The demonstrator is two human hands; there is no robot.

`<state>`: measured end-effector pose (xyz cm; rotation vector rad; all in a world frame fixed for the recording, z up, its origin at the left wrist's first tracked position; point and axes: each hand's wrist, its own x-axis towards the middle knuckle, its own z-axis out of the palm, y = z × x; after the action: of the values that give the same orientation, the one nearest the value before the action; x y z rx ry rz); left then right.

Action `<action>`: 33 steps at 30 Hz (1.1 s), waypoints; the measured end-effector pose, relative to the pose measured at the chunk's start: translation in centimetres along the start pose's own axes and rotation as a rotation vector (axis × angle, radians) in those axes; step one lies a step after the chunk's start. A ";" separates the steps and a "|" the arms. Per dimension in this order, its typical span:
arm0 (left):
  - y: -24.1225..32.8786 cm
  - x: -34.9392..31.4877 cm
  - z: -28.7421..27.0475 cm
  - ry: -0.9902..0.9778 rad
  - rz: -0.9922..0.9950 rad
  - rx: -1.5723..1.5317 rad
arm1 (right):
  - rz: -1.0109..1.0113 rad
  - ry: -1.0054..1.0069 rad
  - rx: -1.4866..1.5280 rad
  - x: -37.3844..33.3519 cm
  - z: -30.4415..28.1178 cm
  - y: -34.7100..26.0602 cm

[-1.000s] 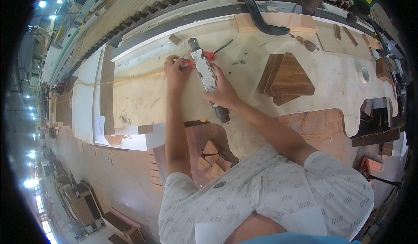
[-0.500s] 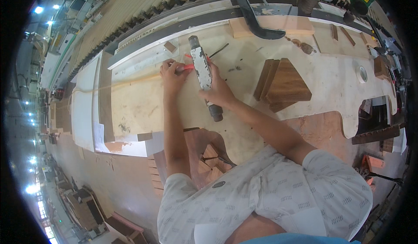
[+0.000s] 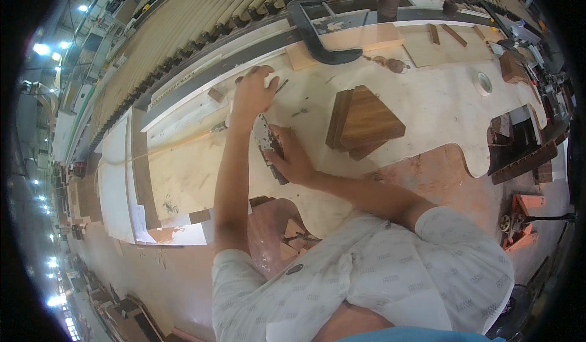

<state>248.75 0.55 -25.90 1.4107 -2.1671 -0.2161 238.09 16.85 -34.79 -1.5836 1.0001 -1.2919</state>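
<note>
A long hand tool [image 3: 262,136] with a scuffed white body and dark ends lies slanted over the pale board. My right hand [image 3: 292,156] is closed round its near half, thumb on top. Over its far part is my left hand [image 3: 255,95], fingers curled at the dark far end and thumb standing off to the side; the palm hides most of that end. Beside my left forearm, a yellowish hose [image 3: 177,136] ends in a small metal fitting. To the right of my right hand sits a stack of brown, angled wood pieces [image 3: 372,119].
A black C-clamp [image 3: 332,55] sits on a light wood block [image 3: 372,36] at the far edge. A tape roll [image 3: 482,84] lies on the right. Behind the board runs a bed of rollers [image 3: 207,31]. The board's near edge [image 3: 421,151] curves inward; an orange pallet jack [image 3: 522,220] stands beyond it.
My left hand has left the red piece and moved onto the tool's far end. The tool is tilted further to the left. The whole view has shifted slightly.
</note>
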 end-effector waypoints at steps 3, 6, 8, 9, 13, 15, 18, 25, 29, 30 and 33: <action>-6.1 2.9 5.4 -0.390 -0.069 0.366 | -0.004 -0.048 0.057 -0.7 0.0 -0.1; -8.1 4.7 7.4 -0.435 -0.111 0.327 | 0.013 -0.019 0.126 -0.9 0.0 0.2; -6.6 5.7 8.0 -0.413 -0.073 0.311 | -0.041 0.013 0.005 -0.6 0.4 1.0; -5.5 5.3 8.1 -0.340 -0.041 0.287 | -0.041 0.020 -0.055 -0.1 0.2 1.1; -4.5 3.8 7.1 -0.350 -0.003 0.164 | 0.135 -0.028 -0.032 1.4 0.4 -2.8; -3.6 2.5 7.0 -0.353 -0.023 0.197 | 0.109 0.075 -0.058 0.8 1.4 -3.2; -1.1 1.8 6.4 -0.413 -0.018 0.196 | 0.102 0.143 -0.068 0.7 1.8 -2.7; -0.8 0.9 7.6 -0.310 0.059 -0.026 | 0.122 0.069 -0.041 0.6 1.7 -2.2; 0.1 1.6 7.6 -0.356 0.047 0.011 | 0.115 0.032 -0.029 0.8 1.3 -1.6; 0.2 1.6 7.7 -0.360 0.061 0.031 | 0.132 -0.005 -0.016 0.7 1.0 -1.8; 0.4 1.8 7.3 -0.376 0.105 0.003 | 0.017 0.056 -0.113 0.2 0.3 -2.5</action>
<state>244.14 -1.98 -31.22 1.3373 -2.5359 -0.4711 238.63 17.54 -32.42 -1.6270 1.1367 -1.2946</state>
